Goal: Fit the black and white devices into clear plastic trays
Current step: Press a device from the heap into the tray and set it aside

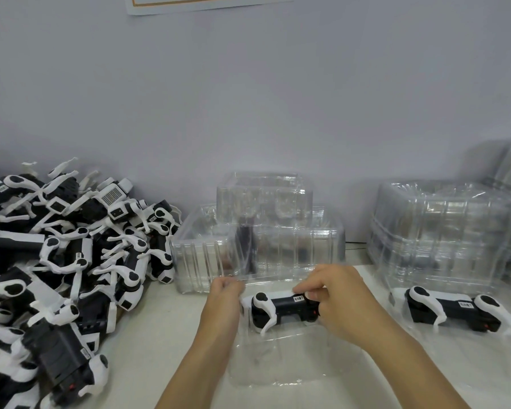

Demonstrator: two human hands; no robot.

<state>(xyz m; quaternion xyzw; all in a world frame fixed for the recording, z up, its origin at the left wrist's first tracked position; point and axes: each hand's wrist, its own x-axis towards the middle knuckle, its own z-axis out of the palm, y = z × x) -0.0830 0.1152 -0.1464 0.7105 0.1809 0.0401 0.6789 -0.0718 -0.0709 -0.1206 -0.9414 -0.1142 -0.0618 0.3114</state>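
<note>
Between both hands (223, 293) (334, 293), glossy black-white device (283, 309) fills crinkly clear tray (278, 364).

pile of devices (56, 261) cut off at left edge, device (283, 309) right end hidden behind right hand (334, 299)

A pale, off-white table (165, 329) stands against a grey wall. On its left side lies a large heap of black and white devices (62, 261), tangled over one another. At the back centre rest stacked clear plastic trays (257, 231), and a taller stack of clear trays (443, 231) sits at the right. Near the front centre a clear tray (281, 358) lies flat with one device (281, 309) in it. To the right, another device (455, 311) rests in its own clear tray.
</note>
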